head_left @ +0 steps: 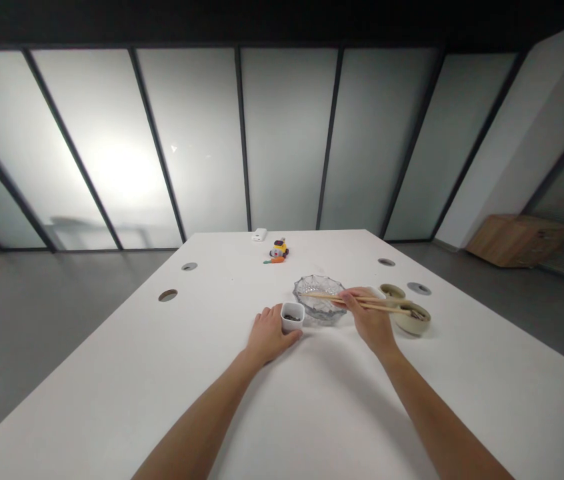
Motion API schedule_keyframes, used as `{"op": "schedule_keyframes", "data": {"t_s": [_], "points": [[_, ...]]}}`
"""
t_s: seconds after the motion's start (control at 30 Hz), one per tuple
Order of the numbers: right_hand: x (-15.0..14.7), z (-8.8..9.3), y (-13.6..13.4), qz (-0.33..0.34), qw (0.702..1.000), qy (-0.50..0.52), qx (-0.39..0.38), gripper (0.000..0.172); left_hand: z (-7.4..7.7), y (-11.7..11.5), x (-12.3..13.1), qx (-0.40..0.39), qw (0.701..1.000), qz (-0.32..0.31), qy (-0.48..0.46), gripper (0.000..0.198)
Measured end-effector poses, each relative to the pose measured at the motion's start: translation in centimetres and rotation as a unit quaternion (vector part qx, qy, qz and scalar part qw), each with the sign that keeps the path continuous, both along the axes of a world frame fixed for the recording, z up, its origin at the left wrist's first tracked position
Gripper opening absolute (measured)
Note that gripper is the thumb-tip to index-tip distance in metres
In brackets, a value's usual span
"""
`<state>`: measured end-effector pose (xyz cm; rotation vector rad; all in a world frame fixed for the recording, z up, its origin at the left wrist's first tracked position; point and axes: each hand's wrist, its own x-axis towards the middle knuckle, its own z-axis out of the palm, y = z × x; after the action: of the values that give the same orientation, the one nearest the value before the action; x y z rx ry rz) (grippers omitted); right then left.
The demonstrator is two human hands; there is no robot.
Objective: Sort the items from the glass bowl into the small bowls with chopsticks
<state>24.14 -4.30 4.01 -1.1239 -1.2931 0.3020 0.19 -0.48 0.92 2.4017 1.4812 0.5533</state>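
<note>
Left hand (pixel 267 337): we curl it around the small white cup (pixel 293 316), which holds something dark, on the white table (pixel 162 373).
Right hand (pixel 369 323): we grip a pair of chopsticks (pixel 342 299), tips lying over the glass bowl (pixel 319 299).
Nearby: two tan bowls (pixel 412 318) just right of our right hand; a small toy (pixel 279 250) farther back.

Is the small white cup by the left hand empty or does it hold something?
Not empty: the white cup shows dark contents inside its rim.

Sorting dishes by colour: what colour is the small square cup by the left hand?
White, with dark contents; the small square cup shows in the head view.
</note>
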Motion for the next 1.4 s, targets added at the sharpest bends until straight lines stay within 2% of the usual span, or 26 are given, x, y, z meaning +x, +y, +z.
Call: {"op": "schedule_keyframes", "data": {"t_s": [0.1, 0.27, 0.43, 0.6, 0.9, 1.2, 1.4], "points": [[-0.2, 0.1, -0.2, 0.014, 1.000, 0.007, -0.016, 0.045, -0.1, 0.0, 0.0, -0.002, 1.000, 0.000, 0.001, 0.050], [0.8, -0.1, -0.2, -0.069, 0.990, -0.124, -0.016, 0.042, -0.1, 0.1, 0.0, -0.007, 1.000, -0.001, 0.001, 0.049], [0.9, -0.9, 0.3, 0.001, 0.986, -0.161, -0.030, 0.040, -0.2, 0.1, 0.0, 0.003, 1.000, -0.006, -0.011, 0.048], [0.7, -2.1, 1.0, 0.031, 0.988, -0.150, -0.016, 0.043, -0.5, 0.2, 0.0, 0.011, 1.000, -0.011, -0.010, 0.046], [1.5, -2.0, 1.3, -0.049, 0.987, -0.153, 0.029, 0.049, -0.2, 0.2, 0.1, 0.001, 1.000, -0.006, 0.003, 0.049], [0.9, -3.4, 1.7, 0.025, 0.994, -0.103, 0.008, 0.041, -0.5, 0.3, 0.0, 0.006, 1.000, -0.008, 0.000, 0.048], [1.1, -3.6, 1.8, 0.022, 0.995, -0.101, -0.002, 0.038, -0.6, 0.4, 0.0, 0.009, 1.000, -0.011, 0.002, 0.048]]}}
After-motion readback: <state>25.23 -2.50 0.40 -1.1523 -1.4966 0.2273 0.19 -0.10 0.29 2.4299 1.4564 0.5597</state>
